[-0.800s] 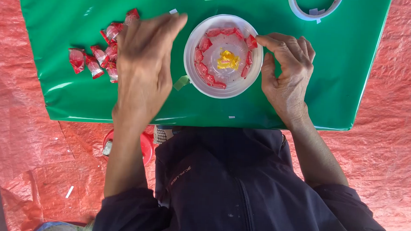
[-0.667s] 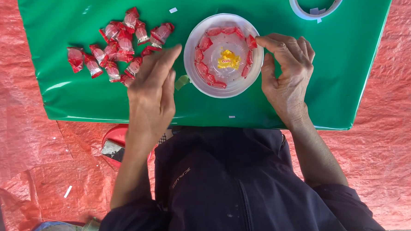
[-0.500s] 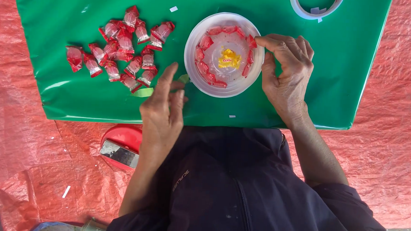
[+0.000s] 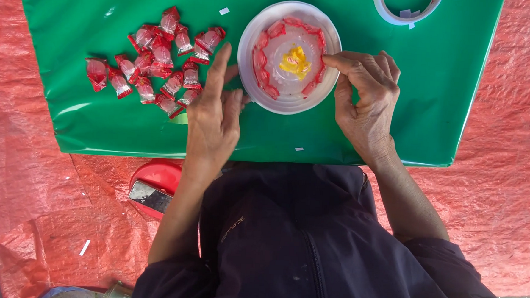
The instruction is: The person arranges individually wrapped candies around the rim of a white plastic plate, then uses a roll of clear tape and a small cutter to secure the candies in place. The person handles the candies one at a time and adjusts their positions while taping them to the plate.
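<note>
Left hand [image 4: 214, 114] has been advanced, open, toward candies [image 4: 155, 61] at 10 o'clock; bowl [image 4: 327, 89], candy-ringed, is pinched by right hand [image 4: 368, 97].

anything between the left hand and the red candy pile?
Nothing visible. The left hand lies flat on the green sheet, its index fingertip right beside the nearest red candies, only bare sheet between them. The right hand touches the white bowl rim.

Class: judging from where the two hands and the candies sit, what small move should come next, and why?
Probably the left hand should pick one red wrapped candy from the pile. Its fingers are empty beside them, the ring inside the white bowl looks unfinished, and the right hand steadies the rim.
</note>
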